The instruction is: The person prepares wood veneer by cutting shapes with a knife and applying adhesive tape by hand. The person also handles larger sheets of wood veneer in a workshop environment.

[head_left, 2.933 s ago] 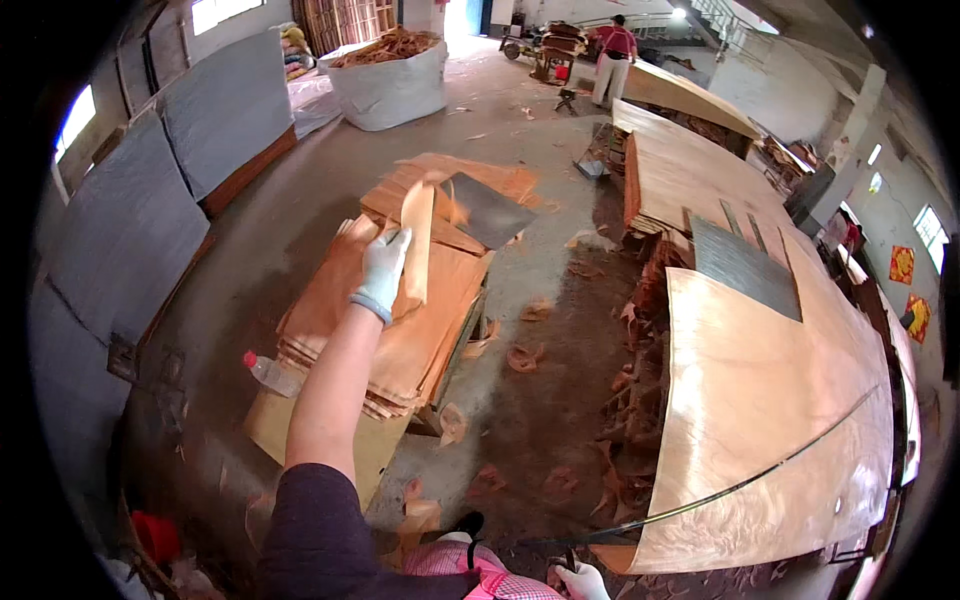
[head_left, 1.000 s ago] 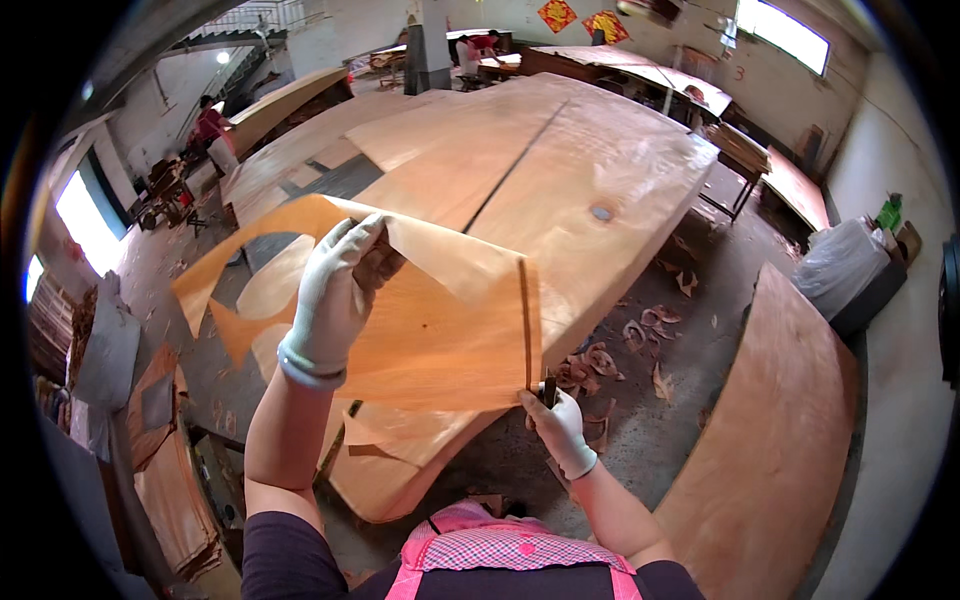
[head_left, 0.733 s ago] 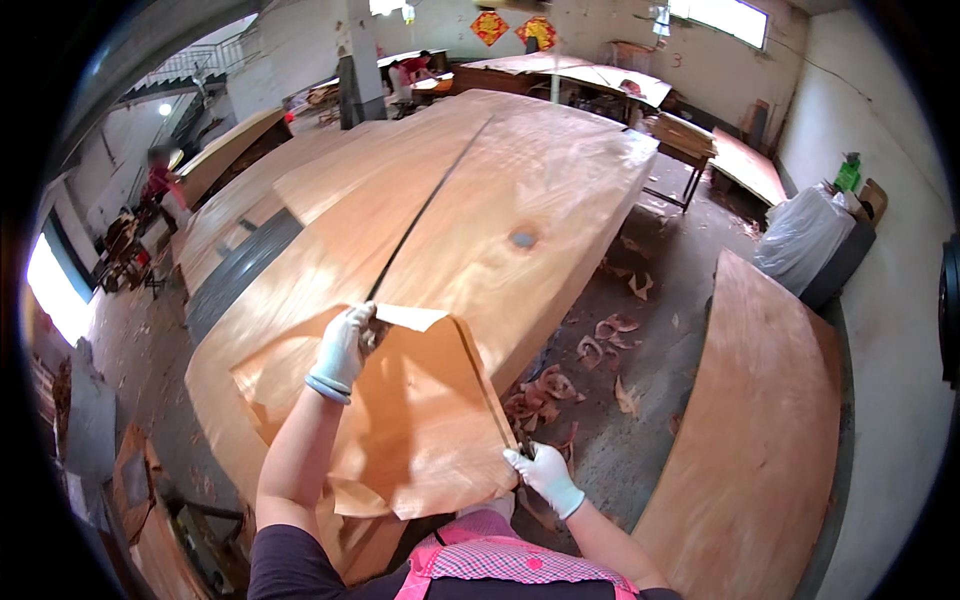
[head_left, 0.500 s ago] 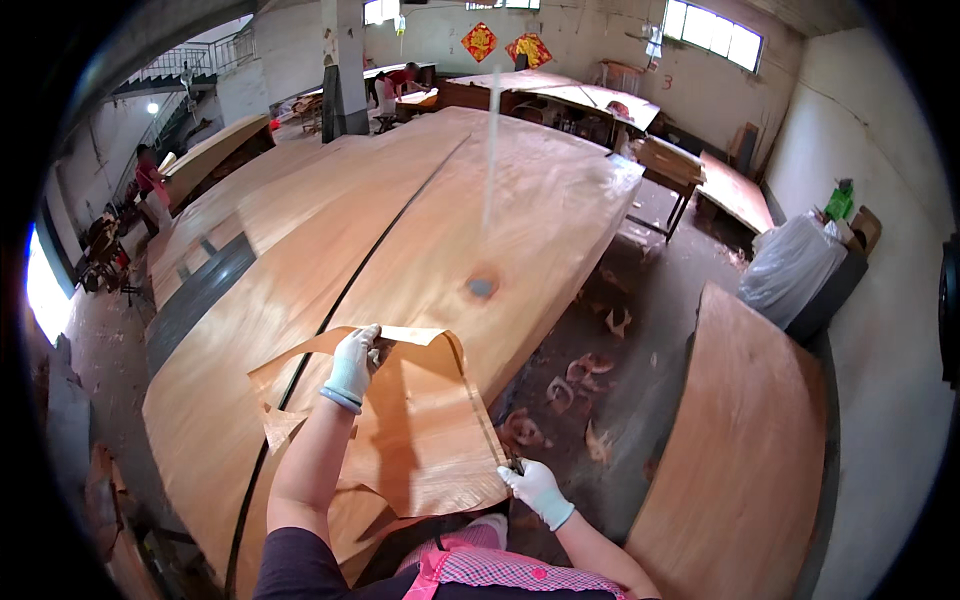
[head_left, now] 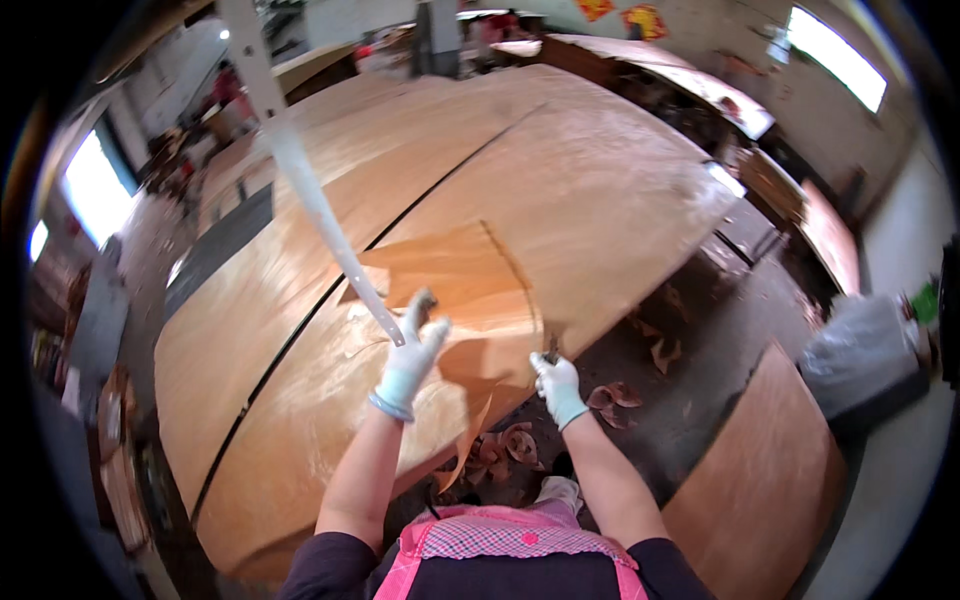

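Note:
My left hand, in a white glove with a blue-green cuff, is raised over the wood stack with fingers apart. A long pale strip with small holes slants down from above; its lower end overlaps this hand, and I cannot tell whether they touch. Below and beyond the hand lies a thin orange-brown veneer sheet with a dark right edge and a torn left side. At that right edge my gloved right hand is closed around a small dark tool, its kind unclear.
The broad veneer stack has a long black line across it. Curled scraps litter the floor by its right edge. A wooden panel stands at right, near a plastic-covered bundle. People work at far tables.
My left hand has let go of the lifted veneer sheet, which now lies flatter on the stack. My right hand has moved up along its right edge. The view has turned.

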`<state>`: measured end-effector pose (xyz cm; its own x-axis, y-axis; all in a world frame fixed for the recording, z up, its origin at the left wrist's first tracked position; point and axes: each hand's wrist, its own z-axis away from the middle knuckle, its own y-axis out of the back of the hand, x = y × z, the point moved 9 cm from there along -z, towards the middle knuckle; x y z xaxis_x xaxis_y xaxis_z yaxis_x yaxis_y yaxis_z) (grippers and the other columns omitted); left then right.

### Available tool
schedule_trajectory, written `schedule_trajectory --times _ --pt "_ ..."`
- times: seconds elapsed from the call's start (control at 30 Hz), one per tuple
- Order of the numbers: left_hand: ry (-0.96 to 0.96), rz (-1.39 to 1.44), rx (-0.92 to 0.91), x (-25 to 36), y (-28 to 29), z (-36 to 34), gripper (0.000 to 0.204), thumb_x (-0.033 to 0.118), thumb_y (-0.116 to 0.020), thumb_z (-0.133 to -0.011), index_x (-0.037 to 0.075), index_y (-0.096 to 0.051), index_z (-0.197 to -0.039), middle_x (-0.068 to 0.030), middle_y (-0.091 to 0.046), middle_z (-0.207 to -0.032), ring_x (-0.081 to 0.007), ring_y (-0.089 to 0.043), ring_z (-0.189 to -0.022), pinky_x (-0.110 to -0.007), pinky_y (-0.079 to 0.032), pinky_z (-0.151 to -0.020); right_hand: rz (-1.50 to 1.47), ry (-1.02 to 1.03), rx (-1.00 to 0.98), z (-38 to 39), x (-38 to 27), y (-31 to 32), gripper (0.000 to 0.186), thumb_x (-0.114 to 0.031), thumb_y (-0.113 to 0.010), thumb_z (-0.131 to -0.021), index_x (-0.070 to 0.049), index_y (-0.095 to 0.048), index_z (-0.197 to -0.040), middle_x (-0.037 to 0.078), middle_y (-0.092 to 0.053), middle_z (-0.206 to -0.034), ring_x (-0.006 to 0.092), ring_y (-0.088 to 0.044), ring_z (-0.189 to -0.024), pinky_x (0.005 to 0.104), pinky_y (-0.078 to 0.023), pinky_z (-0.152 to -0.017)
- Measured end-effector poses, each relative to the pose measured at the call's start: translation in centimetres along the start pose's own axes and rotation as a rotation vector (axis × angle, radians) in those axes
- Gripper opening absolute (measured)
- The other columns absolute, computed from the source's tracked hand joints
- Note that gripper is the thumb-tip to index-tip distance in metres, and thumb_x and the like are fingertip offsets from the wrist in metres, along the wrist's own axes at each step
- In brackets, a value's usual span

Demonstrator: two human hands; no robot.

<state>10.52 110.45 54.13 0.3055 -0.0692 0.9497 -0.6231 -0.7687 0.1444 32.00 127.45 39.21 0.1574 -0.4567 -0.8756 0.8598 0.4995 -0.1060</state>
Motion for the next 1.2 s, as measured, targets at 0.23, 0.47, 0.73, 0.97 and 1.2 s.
schedule_trajectory --times 0.23,0.47,0.73,0.97,1.2 --pt "0.141 -0.935 -0.191 -6.3 -9.7 11.1 0.066 0.046 -0.067 -0.082 0.001 -0.054 -0.128 -0.0202 -0.059 -0.122 -0.0348 -0.053 -0.117 -0.046 -0.036 -0.105 0.246 -0.159 -0.176 -8.9 -1.3 0.8 0.021 -0.024 -0.071 -0.089 -0.011 -0.055 -0.086 -0.005 -0.045 -0.059 0.0068 -0.039 -0.042 0.0240 -0.030 -0.037" --pt "0.247 -0.967 -0.083 -7.4 -13.8 11.8 0.011 0.024 -0.066 -0.082 0.016 -0.071 -0.086 -0.0079 -0.068 -0.078 -0.0282 -0.065 -0.085 -0.049 -0.034 -0.108 0.314 -0.167 -0.413 -11.6 -4.0 -2.7 0.023 -0.025 -0.071 -0.089 -0.011 -0.053 -0.083 -0.005 -0.044 -0.058 0.0066 -0.038 -0.041 0.0249 -0.030 -0.036" --pt "0.486 -0.843 -0.138 -7.3 -10.9 19.3 0.014 0.016 -0.058 -0.083 0.010 -0.070 -0.079 -0.0134 -0.066 -0.078 -0.0298 -0.064 -0.083 -0.045 -0.045 -0.094 0.055 0.032 -0.574 -11.5 -17.1 -13.8 0.022 -0.026 -0.070 -0.090 -0.013 -0.055 -0.081 -0.008 -0.040 -0.056 0.0030 -0.033 -0.040 0.0214 -0.028 -0.036" --pt "0.471 0.018 0.655 -6.2 -6.0 14.8 0.056 0.020 -0.064 -0.091 -0.001 -0.043 -0.139 -0.0065 -0.062 -0.084 -0.0125 -0.059 -0.070 -0.026 -0.050 -0.066 0.200 0.011 -0.633 -8.6 -17.2 -13.5 0.023 -0.030 -0.071 -0.090 -0.010 -0.059 -0.092 -0.007 -0.042 -0.058 0.0036 -0.036 -0.041 0.0212 -0.032 -0.037" --pt "0.502 0.080 0.390 -7.2 -11.6 2.6 0.042 0.021 -0.065 -0.092 0.001 -0.054 -0.127 -0.0022 -0.063 -0.079 -0.0101 -0.056 -0.068 -0.026 -0.046 -0.058 0.234 -0.005 -0.511 -12.2 -12.0 -11.4 0.022 -0.026 -0.071 -0.090 -0.008 -0.058 -0.089 -0.005 -0.045 -0.061 0.0044 -0.037 -0.042 0.0217 -0.032 -0.037"
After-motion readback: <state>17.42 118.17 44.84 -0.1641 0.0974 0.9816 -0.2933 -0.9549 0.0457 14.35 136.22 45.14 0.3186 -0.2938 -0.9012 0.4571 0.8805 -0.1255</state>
